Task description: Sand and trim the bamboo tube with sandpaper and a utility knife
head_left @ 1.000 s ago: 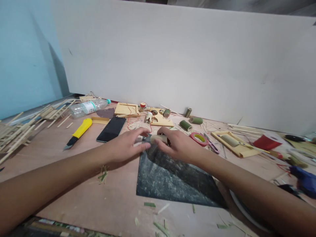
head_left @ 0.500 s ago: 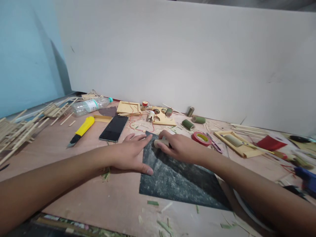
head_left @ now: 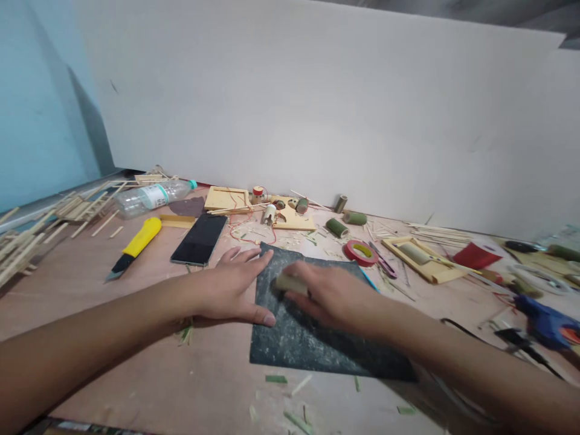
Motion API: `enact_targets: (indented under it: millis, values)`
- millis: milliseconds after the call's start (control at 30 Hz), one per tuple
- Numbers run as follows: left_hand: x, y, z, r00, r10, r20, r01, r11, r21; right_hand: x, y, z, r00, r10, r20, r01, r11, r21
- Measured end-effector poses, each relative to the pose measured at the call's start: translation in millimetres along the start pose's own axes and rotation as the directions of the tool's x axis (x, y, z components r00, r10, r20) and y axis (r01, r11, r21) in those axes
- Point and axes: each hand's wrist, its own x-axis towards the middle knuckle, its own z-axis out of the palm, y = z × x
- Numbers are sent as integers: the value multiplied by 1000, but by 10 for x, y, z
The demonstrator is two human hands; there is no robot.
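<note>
A dark sheet of sandpaper (head_left: pixel 290 347), dusted with pale powder, lies on the wooden table. My left hand (head_left: pixel 233 293) is spread along its left edge, with the thumb and a fingertip on the sheet. Over the middle of the sandpaper, my right hand (head_left: pixel 338 296) grips a short pale bamboo piece (head_left: pixel 289 284) lying against the sheet. Motion blurs this hand and the piece slightly, and its far end is hidden by the fingers. Beyond the left hand is a black phone (head_left: pixel 199 240).
A yellow utility knife (head_left: pixel 136 244) and plastic bottle (head_left: pixel 151 196) lie left. Bamboo tubes (head_left: pixel 336 228), red tape (head_left: pixel 360 253) and a wooden frame (head_left: pixel 423 260) sit behind the sandpaper. A blue glue gun (head_left: pixel 539 320) is at right; stick structures (head_left: pixel 27 254) stand far left.
My right hand has drawn the bamboo piece a little toward me over the sandpaper. My left hand stays spread at the edge. The whole view has shifted slightly.
</note>
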Motion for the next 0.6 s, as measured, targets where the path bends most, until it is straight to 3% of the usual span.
enact_targets:
  millis: [100, 233, 333, 433, 500, 600]
  values:
    - [1, 13, -13, 1000, 8, 9, -9, 1000, 13, -27, -62, 20, 997, -77, 3, 77, 997, 16]
    - [-6, 54, -53, 999, 2, 41, -4, 999, 37, -43, -11, 18, 1000, -3, -15, 2, 995, -99]
    - [-13, 60, -63, 998, -17, 58, 14, 999, 47, -56, -10, 25, 998, -60, -7, 60, 998, 2]
    - [-11, 34, -47, 998, -32, 51, 30, 998, 46, -47, -4, 29, 991, 132, -12, -130, 986, 105]
    - [-5, 15, -32, 998, -43, 49, 41, 998, 44, -34, -7, 27, 957, 286, -36, -282, 955, 86]
    - [4, 9, -23, 998, -45, 49, 43, 998, 41, -27, -47, 27, 969, 248, -19, -244, 961, 128]
